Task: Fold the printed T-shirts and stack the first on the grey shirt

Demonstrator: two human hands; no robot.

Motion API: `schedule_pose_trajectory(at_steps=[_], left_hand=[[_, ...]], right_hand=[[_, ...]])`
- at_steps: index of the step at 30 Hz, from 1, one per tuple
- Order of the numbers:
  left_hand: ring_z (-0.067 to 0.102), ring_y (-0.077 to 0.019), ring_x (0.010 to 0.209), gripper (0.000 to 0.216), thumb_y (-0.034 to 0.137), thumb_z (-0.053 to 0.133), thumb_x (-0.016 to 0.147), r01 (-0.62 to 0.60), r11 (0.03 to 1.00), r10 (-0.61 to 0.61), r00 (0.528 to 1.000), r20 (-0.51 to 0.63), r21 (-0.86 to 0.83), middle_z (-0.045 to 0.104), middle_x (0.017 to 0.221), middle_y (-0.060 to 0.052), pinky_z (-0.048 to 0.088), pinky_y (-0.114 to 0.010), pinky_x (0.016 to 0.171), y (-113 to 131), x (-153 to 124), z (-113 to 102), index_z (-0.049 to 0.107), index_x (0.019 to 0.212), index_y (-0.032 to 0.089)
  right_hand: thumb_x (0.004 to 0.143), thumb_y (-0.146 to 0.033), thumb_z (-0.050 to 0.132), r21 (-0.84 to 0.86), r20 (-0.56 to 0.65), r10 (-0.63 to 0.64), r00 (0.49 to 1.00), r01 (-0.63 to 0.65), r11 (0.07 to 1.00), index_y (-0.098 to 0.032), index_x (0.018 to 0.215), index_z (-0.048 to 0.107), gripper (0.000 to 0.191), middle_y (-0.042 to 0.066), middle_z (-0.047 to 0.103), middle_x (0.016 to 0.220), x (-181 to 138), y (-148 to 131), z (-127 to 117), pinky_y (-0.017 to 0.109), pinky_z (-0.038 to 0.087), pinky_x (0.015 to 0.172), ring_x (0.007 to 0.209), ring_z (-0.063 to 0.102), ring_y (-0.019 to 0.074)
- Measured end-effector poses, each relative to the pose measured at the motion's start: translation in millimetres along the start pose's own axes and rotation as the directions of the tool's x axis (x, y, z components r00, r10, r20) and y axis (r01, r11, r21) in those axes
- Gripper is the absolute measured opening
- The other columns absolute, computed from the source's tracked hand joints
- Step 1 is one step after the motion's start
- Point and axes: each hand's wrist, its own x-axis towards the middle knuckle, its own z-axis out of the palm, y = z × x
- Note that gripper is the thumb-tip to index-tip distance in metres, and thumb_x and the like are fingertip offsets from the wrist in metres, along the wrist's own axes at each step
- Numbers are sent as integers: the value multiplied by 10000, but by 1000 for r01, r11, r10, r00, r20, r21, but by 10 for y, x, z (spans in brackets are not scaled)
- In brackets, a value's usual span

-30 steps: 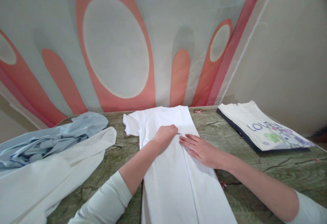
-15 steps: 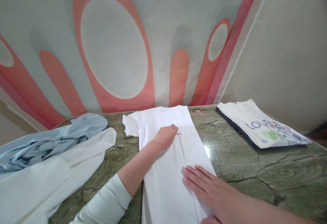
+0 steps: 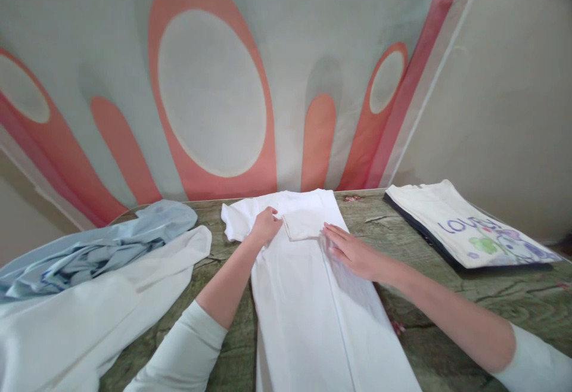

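A white T-shirt [image 3: 304,308] lies lengthwise on the table in front of me, its right side folded over toward the middle. One short sleeve sticks out at the far left, while the other rests as a flat flap [image 3: 304,226] across the upper part. My left hand [image 3: 267,225] is at the left corner of that flap, fingers and thumb pinched together on the cloth. At the flap's right end lies my right hand [image 3: 351,252], fingers stretched out and pressed on the shirt.
On the left are a rumpled white garment [image 3: 89,308] and a light blue garment [image 3: 165,216] behind it. A folded white piece with purple lettering [image 3: 469,219] lies on dark cloth at the right. The wood-patterned table [image 3: 370,207] meets a patterned wall.
My right hand has moved forward along the shirt to the sleeve flap. My left hand has shifted left, and the flap now lies flat and visible between both hands.
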Motion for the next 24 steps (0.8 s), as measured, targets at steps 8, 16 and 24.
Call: schedule_pose_trajectory(at_steps=[8, 16, 24], left_hand=[[647, -123, 672, 500, 179, 602, 784, 146, 953, -113, 984, 135, -265, 676, 848, -80, 487, -195, 585, 136, -15, 20, 393, 1228, 86], [617, -124, 680, 358, 204, 610, 764, -103, 984, 110, 993, 44, -148, 658, 835, -36, 494, -232, 657, 159, -27, 135, 572, 1114, 140], [617, -161, 814, 231, 123, 552, 772, -233, 972, 234, 972, 11, -32, 680, 951, -55, 476, -277, 810, 86, 52, 225, 670, 969, 148]], right_hand=[[925, -437, 314, -79, 27, -21, 999, 23, 997, -125, 1377, 341, 550, 117, 299, 1448, 72, -104, 205, 447, 202, 1100, 1342, 219, 236], [920, -484, 294, -127, 77, -25, 997, 35, 991, -206, 1400, 309, 555, 53, 280, 1462, 69, -110, 194, 477, 195, 1082, 1353, 176, 259], [913, -528, 269, -145, 79, -30, 996, 41, 989, -249, 1422, 243, 581, 32, 212, 1487, 46, -160, 173, 486, 172, 1090, 1358, 154, 259]])
